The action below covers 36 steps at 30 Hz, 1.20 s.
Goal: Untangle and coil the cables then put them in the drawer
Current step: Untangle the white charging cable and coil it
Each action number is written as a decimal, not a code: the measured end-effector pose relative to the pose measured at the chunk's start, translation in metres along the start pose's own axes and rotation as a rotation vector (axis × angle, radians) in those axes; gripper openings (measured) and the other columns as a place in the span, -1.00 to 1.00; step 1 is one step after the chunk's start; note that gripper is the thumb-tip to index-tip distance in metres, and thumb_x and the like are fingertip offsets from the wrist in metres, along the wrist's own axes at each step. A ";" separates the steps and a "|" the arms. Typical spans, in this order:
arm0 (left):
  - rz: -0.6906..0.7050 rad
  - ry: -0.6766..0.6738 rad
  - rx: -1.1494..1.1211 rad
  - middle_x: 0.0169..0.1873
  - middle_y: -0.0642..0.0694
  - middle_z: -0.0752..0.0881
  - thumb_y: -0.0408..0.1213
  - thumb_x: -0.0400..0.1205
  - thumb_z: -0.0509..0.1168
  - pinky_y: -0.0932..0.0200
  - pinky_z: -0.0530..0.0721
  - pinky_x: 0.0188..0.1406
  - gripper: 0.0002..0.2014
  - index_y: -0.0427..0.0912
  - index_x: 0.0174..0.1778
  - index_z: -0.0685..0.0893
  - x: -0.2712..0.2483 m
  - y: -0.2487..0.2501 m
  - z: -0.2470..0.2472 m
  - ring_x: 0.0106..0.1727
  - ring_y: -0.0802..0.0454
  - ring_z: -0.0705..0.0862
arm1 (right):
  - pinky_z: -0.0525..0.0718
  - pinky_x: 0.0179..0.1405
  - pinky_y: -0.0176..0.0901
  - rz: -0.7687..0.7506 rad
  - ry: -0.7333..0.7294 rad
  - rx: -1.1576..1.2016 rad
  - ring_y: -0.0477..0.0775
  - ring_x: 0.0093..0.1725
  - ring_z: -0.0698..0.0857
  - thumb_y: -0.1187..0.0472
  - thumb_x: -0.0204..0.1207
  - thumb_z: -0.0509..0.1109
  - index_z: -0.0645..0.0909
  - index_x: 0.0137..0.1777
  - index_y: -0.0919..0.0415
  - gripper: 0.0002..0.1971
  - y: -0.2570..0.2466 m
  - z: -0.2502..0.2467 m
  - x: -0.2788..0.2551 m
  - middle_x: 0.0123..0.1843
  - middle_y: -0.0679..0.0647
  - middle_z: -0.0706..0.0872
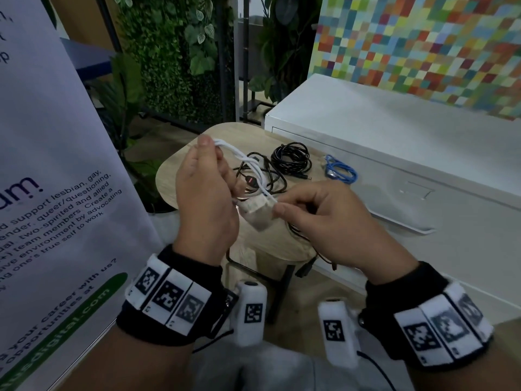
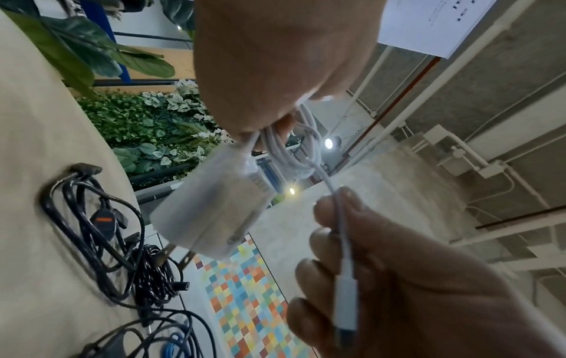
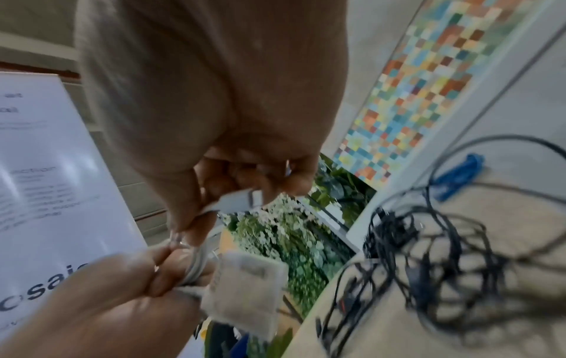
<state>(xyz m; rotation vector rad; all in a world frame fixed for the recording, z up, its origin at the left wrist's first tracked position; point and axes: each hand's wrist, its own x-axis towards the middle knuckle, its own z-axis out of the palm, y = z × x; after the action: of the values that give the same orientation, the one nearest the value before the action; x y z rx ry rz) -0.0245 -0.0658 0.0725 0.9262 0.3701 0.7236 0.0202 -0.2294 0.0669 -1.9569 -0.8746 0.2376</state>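
Left: a white printed banner (image 1: 56, 165) stands beside the small wooden counter (image 1: 180, 170). Above the counter's near-left part, the left hand (image 1: 203, 198) is raised with fingers curled round a bundle of looped white cable (image 1: 239, 162); the loops run from its thumb tip down to a white charger block (image 1: 258, 213) that hangs just below the fingers. In the left wrist view the block's two metal prongs point down toward the counter.

Centre: the right hand (image 1: 318, 221) pinches the free end of the white cable between thumb and curled fingers — the white connector (image 2: 346, 305) lies along its fingers in the left wrist view. Both hands hold this cable clear of the counter surface.

On the counter behind the hands: a loose tangle of thin black cable (image 1: 253, 176) with a plug bearing an orange-red mark, near the middle; a coiled black cable (image 1: 290, 159) toward the far edge; and a small blue cable (image 1: 338, 170) at the right edge, next to the cabinet. One black lead (image 1: 307, 266) hangs over the near-right edge.

Right: a white drawer cabinet (image 1: 394, 153) stands against the counter's right edge — its top drawer (image 1: 417, 204) shows a recessed pull. A multicoloured tiled wall panel (image 1: 423, 43) rises behind it.
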 end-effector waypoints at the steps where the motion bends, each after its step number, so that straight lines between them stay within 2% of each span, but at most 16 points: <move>1: -0.008 -0.003 -0.001 -0.53 0.03 0.23 -0.09 0.91 0.06 0.21 0.29 -0.60 -0.60 -0.09 -0.27 0.42 0.001 0.000 0.000 -0.57 0.13 0.15 | 0.43 -0.42 -0.15 -0.013 -0.041 -0.009 -0.10 -0.48 0.46 0.13 0.62 0.54 0.85 -0.16 0.06 -0.87 -0.003 -0.004 -0.002 -0.43 0.22 0.62; 3: -0.023 -0.011 -0.009 -0.53 0.03 0.23 -0.10 0.91 0.06 0.21 0.26 -0.61 -0.59 -0.09 -0.29 0.43 -0.001 -0.003 0.001 -0.57 0.13 0.14 | 0.45 -0.42 -0.14 0.002 -0.094 -0.054 -0.07 -0.48 0.47 0.11 0.61 0.55 0.84 -0.18 0.02 -0.86 -0.004 -0.012 -0.002 -0.42 0.24 0.62; 4: -0.040 -0.011 -0.019 -0.54 0.04 0.23 -0.09 0.91 0.06 0.21 0.25 -0.61 -0.58 -0.08 -0.29 0.43 -0.002 -0.005 0.002 -0.58 0.13 0.14 | 0.49 -0.39 -0.17 0.007 -0.079 -0.122 -0.12 -0.48 0.51 0.08 0.61 0.55 0.84 -0.17 -0.01 -0.87 -0.001 -0.015 0.000 -0.44 0.14 0.65; 6: -0.087 -0.012 -0.051 -0.55 0.05 0.24 -0.06 0.90 0.06 0.20 0.23 -0.61 -0.58 -0.07 -0.29 0.44 -0.002 -0.008 0.004 -0.59 0.13 0.14 | 0.53 -0.31 -0.35 -0.016 0.070 -0.339 -0.24 -0.38 0.64 0.03 0.60 0.54 0.88 -0.09 -0.08 -0.91 0.004 -0.016 0.004 -0.38 -0.15 0.75; 8: -0.116 -0.025 -0.072 -0.57 0.05 0.24 -0.03 0.90 0.06 0.20 0.24 -0.62 -0.58 -0.07 -0.28 0.45 -0.002 -0.008 0.006 -0.60 0.13 0.14 | 0.60 -0.15 -0.43 -0.056 0.232 -0.449 -0.29 -0.18 0.72 0.03 0.60 0.53 0.88 0.04 -0.13 -0.89 0.005 -0.010 0.006 -0.18 -0.27 0.84; 10: -0.116 -0.048 -0.085 -0.56 0.05 0.24 -0.02 0.90 0.05 0.20 0.27 -0.62 -0.58 -0.07 -0.27 0.46 -0.003 -0.007 0.008 -0.61 0.14 0.15 | 0.65 0.03 -0.42 -0.050 0.265 -0.346 -0.32 -0.01 0.75 0.10 0.64 0.50 0.86 0.18 -0.12 -0.81 0.005 0.000 0.006 0.00 -0.26 0.87; 13: -0.084 -0.089 -0.110 -0.53 0.01 0.22 -0.05 0.91 0.03 0.18 0.29 -0.59 -0.60 -0.09 -0.24 0.45 -0.005 -0.004 0.011 -0.58 0.11 0.15 | 0.75 0.15 -0.18 -0.027 0.170 0.071 -0.21 0.14 0.80 0.28 0.68 0.43 0.83 0.24 -0.09 -0.70 -0.001 0.017 0.003 0.09 -0.20 0.88; 15: -0.073 -0.108 -0.126 -0.50 -0.02 0.21 -0.07 0.91 0.02 0.18 0.36 -0.57 -0.62 -0.10 -0.21 0.44 -0.006 -0.005 0.011 -0.56 0.09 0.17 | 0.80 0.06 -0.18 0.030 0.214 0.359 -0.07 0.08 0.86 0.34 0.66 0.46 0.85 0.20 0.04 -0.75 -0.009 0.028 0.001 0.03 -0.04 0.91; 18: -0.097 -0.114 -0.153 -0.49 -0.01 0.26 -0.09 0.91 0.02 0.19 0.55 -0.51 -0.65 -0.13 -0.16 0.43 -0.011 -0.010 0.012 -0.55 0.09 0.26 | 0.71 -0.27 -0.39 0.119 0.368 0.571 -0.17 -0.17 0.83 0.35 0.63 0.50 0.85 0.09 0.16 -0.85 -0.012 0.039 0.002 -0.10 0.02 0.91; 22: -0.082 -0.105 -0.105 -0.47 -0.05 0.45 -0.12 0.90 0.06 0.06 0.75 -0.18 -0.66 -0.17 -0.16 0.46 -0.014 -0.019 0.010 -0.42 0.03 0.58 | 0.74 -0.14 -0.34 0.106 0.498 0.488 -0.16 -0.10 0.85 0.36 0.67 0.46 0.82 0.00 0.04 -0.80 -0.004 0.046 0.006 -0.10 -0.03 0.91; 25: 0.019 -0.126 0.065 -0.36 -0.10 0.65 -0.13 0.88 0.14 -0.05 0.73 -0.11 -0.62 -0.09 -0.25 0.61 -0.018 -0.028 0.006 -0.25 -0.05 0.69 | 0.84 -0.04 -0.11 0.100 0.583 0.505 0.02 -0.08 0.88 0.41 0.64 0.46 0.83 -0.01 0.13 -0.82 0.002 0.047 0.009 -0.12 0.08 0.90; 27: 0.076 -0.174 0.129 -0.32 -0.12 0.71 -0.13 0.85 0.19 -0.09 0.74 -0.09 -0.61 -0.03 -0.31 0.68 -0.021 -0.032 0.004 -0.19 -0.13 0.73 | 0.84 0.01 -0.08 0.092 0.606 0.585 0.07 -0.02 0.89 0.52 0.59 0.43 0.83 0.05 0.22 -0.76 0.003 0.044 0.010 -0.09 0.12 0.91; 30: 0.091 -0.178 0.162 -0.33 -0.17 0.72 -0.12 0.84 0.23 -0.12 0.73 -0.12 -0.64 -0.05 -0.28 0.71 -0.018 -0.031 0.001 -0.22 -0.22 0.74 | 0.72 -0.12 -0.31 0.102 0.537 0.601 -0.14 -0.17 0.83 0.55 0.56 0.43 0.83 -0.02 0.29 -0.79 0.005 0.038 0.009 -0.20 0.02 0.90; 32: 0.064 -0.155 0.158 -0.27 -0.33 0.64 -0.08 0.82 0.27 -0.22 0.69 -0.11 -0.65 -0.02 -0.28 0.73 -0.014 -0.030 -0.002 -0.21 -0.37 0.68 | 0.63 -0.21 -0.40 0.109 0.463 0.570 -0.26 -0.30 0.71 0.48 0.54 0.47 0.83 -0.13 0.23 -0.83 0.006 0.036 0.009 -0.32 -0.08 0.83; 34: 0.014 -0.125 0.155 -0.19 -0.31 0.61 -0.03 0.77 0.31 -0.20 0.64 -0.10 -0.66 0.00 -0.32 0.74 -0.010 -0.030 -0.002 -0.16 -0.32 0.59 | 0.65 -0.14 -0.31 0.117 0.398 0.572 -0.16 -0.25 0.72 0.30 0.41 0.54 0.83 -0.27 0.11 -0.90 0.007 0.037 0.012 -0.30 0.02 0.82; 36: -0.039 -0.114 0.141 -0.12 -0.33 0.63 -0.02 0.76 0.33 -0.17 0.68 -0.07 -0.66 -0.03 -0.31 0.74 -0.007 -0.032 -0.003 -0.12 -0.29 0.60 | 0.70 -0.01 -0.07 0.127 0.352 0.599 0.10 -0.13 0.80 0.18 0.22 0.53 0.80 -0.35 0.11 -0.96 0.008 0.038 0.015 -0.20 0.23 0.84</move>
<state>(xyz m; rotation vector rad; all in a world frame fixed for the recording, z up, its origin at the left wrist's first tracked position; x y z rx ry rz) -0.0180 -0.0818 0.0440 1.0854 0.3408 0.6121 0.0160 -0.1957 0.0426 -1.4309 -0.3860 0.1927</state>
